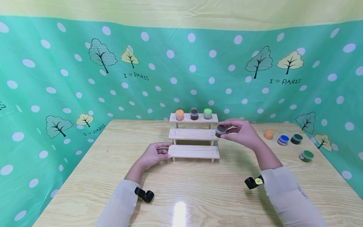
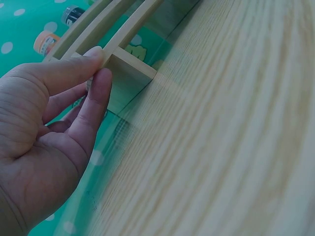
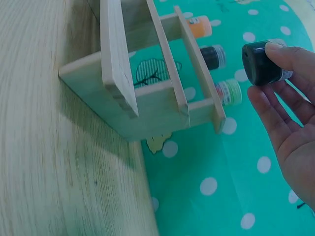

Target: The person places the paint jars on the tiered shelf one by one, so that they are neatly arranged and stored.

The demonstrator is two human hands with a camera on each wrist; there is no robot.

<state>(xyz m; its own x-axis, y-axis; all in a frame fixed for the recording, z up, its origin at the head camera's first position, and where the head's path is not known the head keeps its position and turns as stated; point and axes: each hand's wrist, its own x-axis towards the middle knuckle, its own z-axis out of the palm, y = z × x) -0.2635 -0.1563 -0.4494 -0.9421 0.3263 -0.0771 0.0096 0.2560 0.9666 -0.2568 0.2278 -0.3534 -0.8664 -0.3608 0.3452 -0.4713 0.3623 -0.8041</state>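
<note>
A small wooden stand with three steps point(image 1: 194, 152) sits at the middle of the table. My left hand point(image 1: 153, 154) pinches the left end of its lowest step between thumb and forefinger, as the left wrist view shows. In my right hand point(image 1: 241, 134), thumb and fingers hold a dark paint jar point(image 3: 261, 64) in the air by the right end of the middle step. On the top step stand an orange paint jar point(image 1: 179, 115), a black paint jar point(image 1: 194, 114) and a light green paint jar point(image 1: 207, 114). The middle and lowest steps bear no jars.
On the right of the table stand another orange jar point(image 1: 268, 134), a blue jar point(image 1: 283, 140), a dark green jar point(image 1: 296, 139) and a green jar point(image 1: 306, 156). A green dotted cloth point(image 1: 158, 69) hangs behind the wooden table point(image 1: 198, 195).
</note>
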